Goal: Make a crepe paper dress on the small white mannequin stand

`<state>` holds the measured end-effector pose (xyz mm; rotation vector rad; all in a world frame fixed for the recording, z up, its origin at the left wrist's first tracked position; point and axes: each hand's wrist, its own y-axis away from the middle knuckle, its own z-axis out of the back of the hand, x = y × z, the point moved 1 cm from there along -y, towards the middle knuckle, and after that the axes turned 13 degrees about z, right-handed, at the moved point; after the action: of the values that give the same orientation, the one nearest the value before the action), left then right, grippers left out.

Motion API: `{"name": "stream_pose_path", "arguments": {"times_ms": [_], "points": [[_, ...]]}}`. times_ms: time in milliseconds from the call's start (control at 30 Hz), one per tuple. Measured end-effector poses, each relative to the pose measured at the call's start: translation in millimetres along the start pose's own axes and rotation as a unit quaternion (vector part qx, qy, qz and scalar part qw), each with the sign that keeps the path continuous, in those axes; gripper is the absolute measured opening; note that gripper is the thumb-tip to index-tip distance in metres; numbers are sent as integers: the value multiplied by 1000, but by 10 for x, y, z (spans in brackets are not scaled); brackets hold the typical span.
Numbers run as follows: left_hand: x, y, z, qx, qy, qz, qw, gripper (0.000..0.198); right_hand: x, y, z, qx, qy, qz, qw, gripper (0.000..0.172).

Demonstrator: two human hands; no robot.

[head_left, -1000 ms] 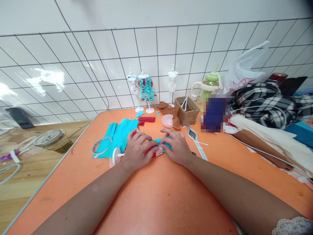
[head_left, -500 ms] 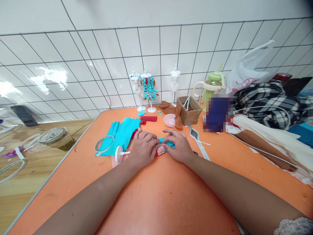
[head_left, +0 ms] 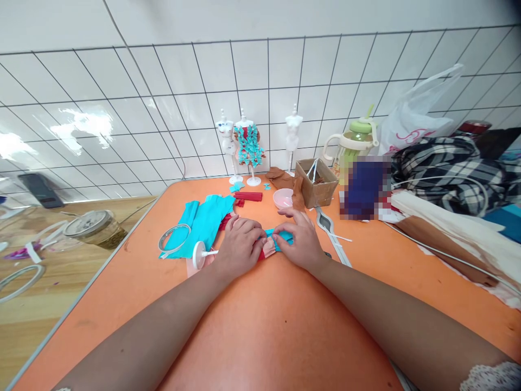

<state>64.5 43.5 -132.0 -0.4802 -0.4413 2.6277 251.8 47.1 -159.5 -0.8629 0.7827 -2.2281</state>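
Note:
A small white dress form lies on its side, its round base (head_left: 199, 255) and stem pointing left. My left hand (head_left: 243, 244) is closed over its body and hides most of it. Folded pink paper (head_left: 269, 247), a bit of red and a blue strip (head_left: 286, 238) of crinkled paper show between my hands, at the form's right end. My right hand (head_left: 300, 240) has thumb and a finger on the blue strip, its other fingers lifted and curved. A large turquoise crinkled sheet (head_left: 204, 220) lies left of my left hand, with a roll of tape (head_left: 175, 240) on it.
Behind stand a dress form in blue ruffles (head_left: 249, 144) and two white ones, including one at right (head_left: 293, 133). A pink bowl (head_left: 282, 199), cardboard box (head_left: 317, 187), grey-handled scissors (head_left: 324, 220) and bottle (head_left: 358, 138) are to the right. A jar (head_left: 94, 229) stands left.
My right hand has shifted slightly right, its raised fingers lifting a little from the paper. More of the pink paper shows now. My left hand stays in place.

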Motion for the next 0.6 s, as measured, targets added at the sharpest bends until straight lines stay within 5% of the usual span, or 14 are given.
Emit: {"name": "stream_pose_path", "arguments": {"times_ms": [333,600], "points": [[-15,9,-3,-1,4,3,1000,17,-86,-7,-41,2,-62,-59,996,5],[-12,7,-4,2,0,3,1000,19,-24,1,-38,49,-39,-28,998,10]]}}
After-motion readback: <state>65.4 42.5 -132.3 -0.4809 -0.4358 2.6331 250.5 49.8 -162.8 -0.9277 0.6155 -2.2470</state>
